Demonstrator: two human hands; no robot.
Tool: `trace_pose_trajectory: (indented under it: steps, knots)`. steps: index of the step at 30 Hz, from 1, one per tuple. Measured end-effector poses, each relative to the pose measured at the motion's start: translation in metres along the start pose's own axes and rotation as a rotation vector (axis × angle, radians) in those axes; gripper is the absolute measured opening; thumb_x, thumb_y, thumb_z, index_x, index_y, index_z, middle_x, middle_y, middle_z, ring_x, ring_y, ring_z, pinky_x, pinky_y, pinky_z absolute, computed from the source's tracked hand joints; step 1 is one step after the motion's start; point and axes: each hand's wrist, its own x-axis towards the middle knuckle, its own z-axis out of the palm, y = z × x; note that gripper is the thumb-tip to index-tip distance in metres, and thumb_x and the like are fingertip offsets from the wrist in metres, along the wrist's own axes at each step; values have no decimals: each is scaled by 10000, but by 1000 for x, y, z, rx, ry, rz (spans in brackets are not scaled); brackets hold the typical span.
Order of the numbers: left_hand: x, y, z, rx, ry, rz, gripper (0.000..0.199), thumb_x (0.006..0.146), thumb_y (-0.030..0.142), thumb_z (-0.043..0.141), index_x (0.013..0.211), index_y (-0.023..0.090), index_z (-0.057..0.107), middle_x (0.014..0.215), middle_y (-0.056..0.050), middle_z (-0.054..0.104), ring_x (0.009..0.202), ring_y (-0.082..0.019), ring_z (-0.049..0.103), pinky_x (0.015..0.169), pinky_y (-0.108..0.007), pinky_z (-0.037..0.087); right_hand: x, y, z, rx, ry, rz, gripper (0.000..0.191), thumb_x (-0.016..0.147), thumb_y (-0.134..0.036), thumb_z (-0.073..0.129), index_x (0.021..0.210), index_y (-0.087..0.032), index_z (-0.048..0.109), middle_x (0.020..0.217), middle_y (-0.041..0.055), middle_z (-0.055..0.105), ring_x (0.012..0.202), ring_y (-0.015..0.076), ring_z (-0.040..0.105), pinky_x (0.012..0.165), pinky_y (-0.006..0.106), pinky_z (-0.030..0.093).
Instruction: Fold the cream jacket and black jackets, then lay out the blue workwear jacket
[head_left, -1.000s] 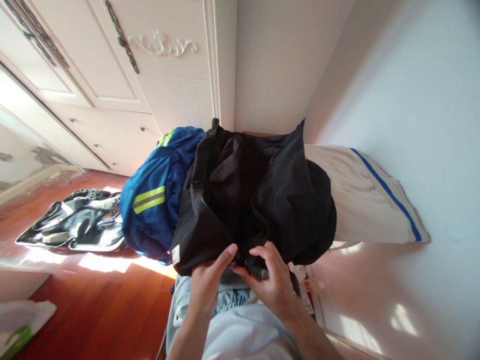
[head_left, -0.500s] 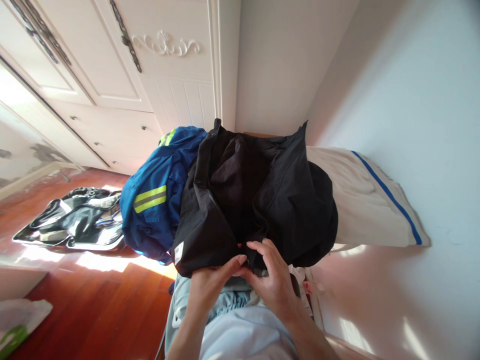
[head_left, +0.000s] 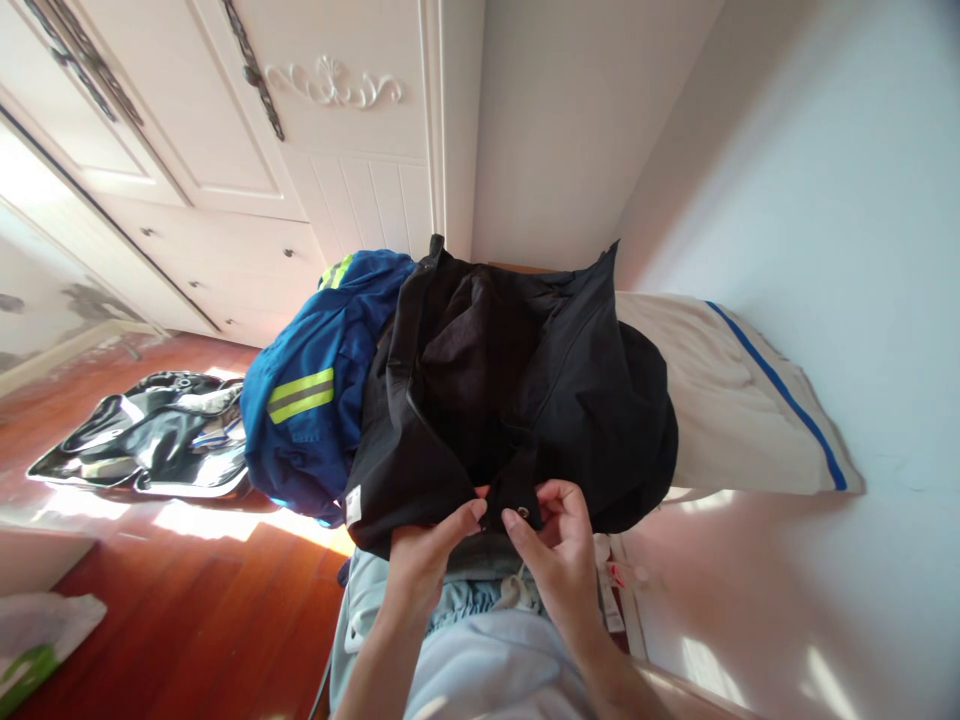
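Observation:
A black garment lies spread over a pile in front of me, with a small white tag at its lower left. My left hand pinches the garment's near edge between thumb and fingers. Close beside it on the right, my right hand grips the opposite part of that edge, where a small round metal snap shows by the thumb. A short gap separates the two thumbs. Part of my left fingers is hidden under the cloth.
Blue clothing with yellow reflective strips lies left of the garment; a cream cloth with a blue stripe lies right. An open suitcase rests on the floor. White cabinets stand behind, and a wall is on the right.
My right hand has moved slightly right, away from my left hand, and turned the garment's edge so that the metal snap shows. My left hand has barely moved.

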Motion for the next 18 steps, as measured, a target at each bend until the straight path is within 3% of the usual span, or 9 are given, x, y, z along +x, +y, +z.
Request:
trace_pose_trajectory:
  steps: [2,5,7,9,11,13,15,18]
  knots:
    - [2,-4,1,-14,5,22,354,543,300,918,830,120,812,857,-119,776,781,-227,721,615,-240,572,-3,7,2,72,-40,198,412,717,-481,814,835,-213,524,622,-55,551,470,83,500,431,181,423]
    - [3,-8,1,-15,23,35,360,545,299,920,841,125,812,875,-114,777,811,-230,724,654,-246,587,-4,16,2,217,-405,609,607,759,-762,614,603,-186,503,360,-70,377,260,61,305,276,188,208]
    - [1,-10,2,-4,36,10,360,537,298,924,832,124,810,883,-114,777,835,-236,728,683,-249,595,-4,19,3,335,-593,795,741,763,-869,460,552,-162,530,353,-10,440,255,91,376,265,196,236]
    - [0,-11,3,14,49,-30,377,551,322,917,849,117,809,874,-114,775,800,-233,731,661,-251,599,-5,19,5,474,-657,864,778,738,-883,480,656,-121,618,515,64,605,361,133,522,300,217,359]
    - [-1,-12,3,40,47,-66,428,577,365,902,902,104,804,822,-108,770,704,-223,723,584,-261,592,-9,19,10,644,-558,847,677,728,-790,631,763,-115,665,650,61,663,475,135,582,388,238,469]
    - [0,-13,3,67,28,-59,460,579,375,900,931,97,799,777,-95,762,640,-212,706,535,-263,577,-13,19,17,809,-324,780,462,716,-586,799,767,-143,677,652,4,651,517,100,570,476,218,506]
    - [0,-12,4,72,17,-12,438,555,352,911,895,100,800,792,-92,765,679,-217,712,588,-270,590,-15,20,23,910,-108,707,301,680,-387,885,728,-174,678,635,-36,647,535,74,565,534,187,511]
    - [0,-10,6,69,29,60,418,533,354,914,853,111,798,897,-106,774,833,-257,725,740,-310,605,-14,20,28,908,33,630,253,621,-265,919,693,-188,689,686,-32,694,579,78,597,562,179,520]
